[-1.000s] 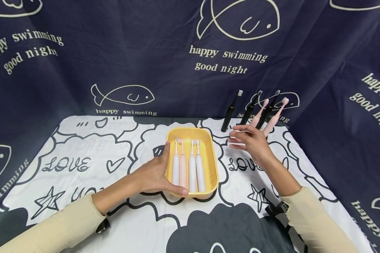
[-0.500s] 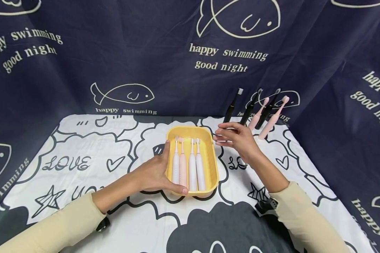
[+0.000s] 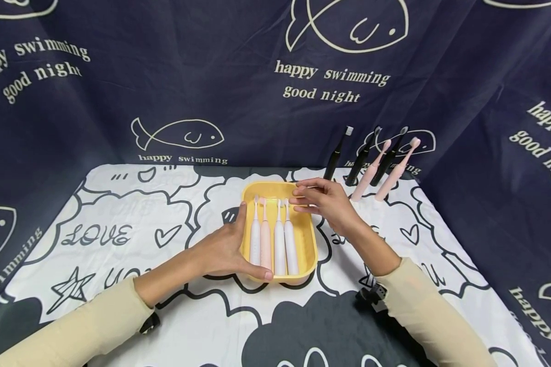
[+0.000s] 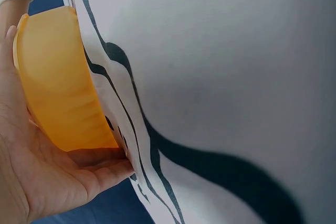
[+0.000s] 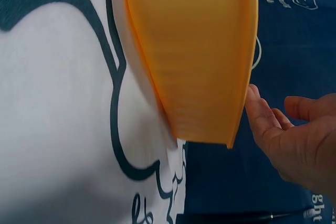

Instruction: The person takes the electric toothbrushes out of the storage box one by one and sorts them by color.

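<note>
A yellow plastic bin stands on the table and holds several electric toothbrushes: white ones and one pink toothbrush, heads toward the back. My left hand grips the bin at its near left corner. Its thumb lies along the near rim and its fingers follow the left wall. In the left wrist view, that hand bends round the bin. At the far right corner of the rim is my right hand, fingers extended and nothing held. The right wrist view shows its fingertips beside the rim; I cannot tell whether they touch.
Behind the right hand, more toothbrushes stand upright at the back right: black ones and two pink ones, one nearer the middle and one farther right. A dark fabric wall rises behind the patterned tablecloth.
My right hand has moved left from the standing toothbrushes to the bin's far right corner. The left hand, the bin and its toothbrushes have stayed where they were.
</note>
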Motion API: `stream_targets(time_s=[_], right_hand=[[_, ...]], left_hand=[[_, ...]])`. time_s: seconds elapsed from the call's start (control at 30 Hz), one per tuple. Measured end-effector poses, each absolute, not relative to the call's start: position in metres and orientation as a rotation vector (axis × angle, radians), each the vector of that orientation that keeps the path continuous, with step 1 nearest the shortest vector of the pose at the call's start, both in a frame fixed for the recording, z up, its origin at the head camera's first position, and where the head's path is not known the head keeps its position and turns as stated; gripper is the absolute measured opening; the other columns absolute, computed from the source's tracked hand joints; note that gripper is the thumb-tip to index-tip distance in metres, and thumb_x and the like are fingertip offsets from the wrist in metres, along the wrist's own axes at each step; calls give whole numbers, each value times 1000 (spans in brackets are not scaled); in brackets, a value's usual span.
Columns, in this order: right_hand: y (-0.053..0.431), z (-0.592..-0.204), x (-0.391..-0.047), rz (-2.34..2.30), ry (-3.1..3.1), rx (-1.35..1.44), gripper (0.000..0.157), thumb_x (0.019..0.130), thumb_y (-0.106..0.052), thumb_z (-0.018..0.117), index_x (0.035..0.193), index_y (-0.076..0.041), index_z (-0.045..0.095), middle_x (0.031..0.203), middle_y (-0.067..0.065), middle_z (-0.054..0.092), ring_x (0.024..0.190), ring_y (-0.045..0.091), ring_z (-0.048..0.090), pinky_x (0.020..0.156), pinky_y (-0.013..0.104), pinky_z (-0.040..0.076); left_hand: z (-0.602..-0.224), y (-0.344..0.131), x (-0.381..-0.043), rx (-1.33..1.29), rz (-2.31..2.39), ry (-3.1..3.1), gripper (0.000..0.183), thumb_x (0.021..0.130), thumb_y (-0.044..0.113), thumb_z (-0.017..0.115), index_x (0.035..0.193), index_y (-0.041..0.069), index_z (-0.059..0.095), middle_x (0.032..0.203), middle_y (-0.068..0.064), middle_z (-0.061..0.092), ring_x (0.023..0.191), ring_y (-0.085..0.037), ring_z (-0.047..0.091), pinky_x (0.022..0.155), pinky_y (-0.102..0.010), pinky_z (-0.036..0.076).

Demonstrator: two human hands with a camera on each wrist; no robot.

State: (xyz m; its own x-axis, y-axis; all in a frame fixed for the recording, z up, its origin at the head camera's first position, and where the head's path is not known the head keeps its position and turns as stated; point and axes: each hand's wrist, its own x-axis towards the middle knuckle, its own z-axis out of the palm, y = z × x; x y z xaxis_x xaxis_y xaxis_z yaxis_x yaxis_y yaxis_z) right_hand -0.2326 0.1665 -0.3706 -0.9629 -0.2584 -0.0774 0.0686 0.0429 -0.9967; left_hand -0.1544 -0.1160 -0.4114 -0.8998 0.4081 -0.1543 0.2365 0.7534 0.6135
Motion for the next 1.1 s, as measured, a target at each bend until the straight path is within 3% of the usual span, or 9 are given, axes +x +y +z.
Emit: stream_targets(time_s=[0.27, 0.73, 0.97, 1.1], right_hand=[[151, -375, -231, -1937, 2086, -220, 41, 117, -7, 57, 154, 11, 57, 137, 23, 72, 106, 15, 83, 95, 38, 68], [130, -387, -231, -1906, 2040, -217, 42, 110, 1, 64, 150, 13, 58, 120, 11, 74, 102, 19, 83, 97, 47, 68], [124, -392, -234, -1867, 2068, -235, 43, 108, 0, 68, 149, 12, 59, 133, 27, 73, 101, 19, 83, 99, 48, 67], [122, -393, -236, -1839, 2091, -246, 45, 104, 2, 72, 147, 11, 61, 132, 29, 73, 101, 22, 82, 99, 51, 67]], left_hand=[[-412, -116, -155, 513, 885, 2671, 180, 64, 88, 94, 179, 9, -19, 162, -23, 60, 131, -26, 66, 114, -49, 55], [-414, -117, -155, 519, 884, 2662, 179, 66, 88, 93, 179, 8, -20, 167, -27, 54, 137, -29, 64, 118, -52, 53], [-414, -117, -153, 515, 890, 2659, 178, 67, 86, 94, 178, 10, -22, 165, -25, 56, 135, -28, 65, 117, -52, 53], [-414, -116, -154, 509, 893, 2660, 178, 66, 86, 94, 178, 10, -22, 167, -25, 55, 136, -28, 64, 118, -52, 53]])
